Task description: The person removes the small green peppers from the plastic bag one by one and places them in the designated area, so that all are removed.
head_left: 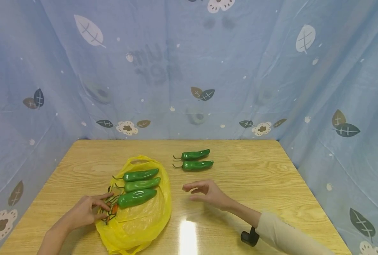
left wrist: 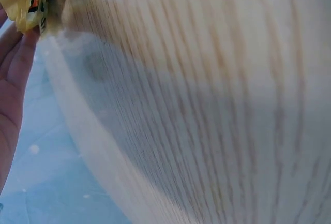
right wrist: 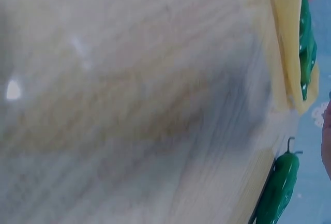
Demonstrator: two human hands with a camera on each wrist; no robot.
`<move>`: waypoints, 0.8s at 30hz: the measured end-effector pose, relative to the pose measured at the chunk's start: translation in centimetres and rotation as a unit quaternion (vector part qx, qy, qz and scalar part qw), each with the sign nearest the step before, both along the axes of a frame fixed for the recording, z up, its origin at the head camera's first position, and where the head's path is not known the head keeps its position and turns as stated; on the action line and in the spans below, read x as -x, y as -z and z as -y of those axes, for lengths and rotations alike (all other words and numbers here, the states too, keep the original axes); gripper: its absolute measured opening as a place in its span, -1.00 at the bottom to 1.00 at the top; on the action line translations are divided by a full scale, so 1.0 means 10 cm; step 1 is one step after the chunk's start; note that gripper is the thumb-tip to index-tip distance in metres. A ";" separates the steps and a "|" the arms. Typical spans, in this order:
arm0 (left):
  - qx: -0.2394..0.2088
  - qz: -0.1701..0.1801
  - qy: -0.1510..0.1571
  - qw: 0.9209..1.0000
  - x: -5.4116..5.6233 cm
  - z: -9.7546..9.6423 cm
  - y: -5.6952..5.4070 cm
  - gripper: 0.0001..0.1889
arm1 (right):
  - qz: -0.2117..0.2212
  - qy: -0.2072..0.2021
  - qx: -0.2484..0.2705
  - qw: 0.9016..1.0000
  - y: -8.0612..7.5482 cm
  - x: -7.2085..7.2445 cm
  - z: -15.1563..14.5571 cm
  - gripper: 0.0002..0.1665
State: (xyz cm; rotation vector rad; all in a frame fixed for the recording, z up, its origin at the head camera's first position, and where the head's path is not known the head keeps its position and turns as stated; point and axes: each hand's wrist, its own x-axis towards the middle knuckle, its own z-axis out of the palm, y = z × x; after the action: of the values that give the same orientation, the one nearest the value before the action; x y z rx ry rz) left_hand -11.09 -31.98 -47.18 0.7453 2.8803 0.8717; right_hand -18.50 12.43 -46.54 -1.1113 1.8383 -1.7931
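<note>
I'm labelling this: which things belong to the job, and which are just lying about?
Likely in the job:
yellow bag
three green peppers on it
two green peppers apart from it

Likely only setting:
wooden table
patterned blue curtain
black wrist device

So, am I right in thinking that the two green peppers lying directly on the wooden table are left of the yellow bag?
Not quite: the two green peppers lying directly on the wooden table are right of the yellow bag, not left, as the head view shows.
</note>
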 end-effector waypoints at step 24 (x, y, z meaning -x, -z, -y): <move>-0.009 -0.007 0.000 1.000 0.00 0.02 0.01 -0.82 | 0.063 0.013 0.034 0.997 -0.11 -0.19 0.08 -0.53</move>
State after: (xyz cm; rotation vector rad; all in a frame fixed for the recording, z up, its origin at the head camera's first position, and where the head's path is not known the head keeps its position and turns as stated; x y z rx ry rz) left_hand -11.11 -32.18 -47.30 0.7573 2.8882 0.8967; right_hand -16.60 11.61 -45.47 -0.9772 1.7396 -1.9069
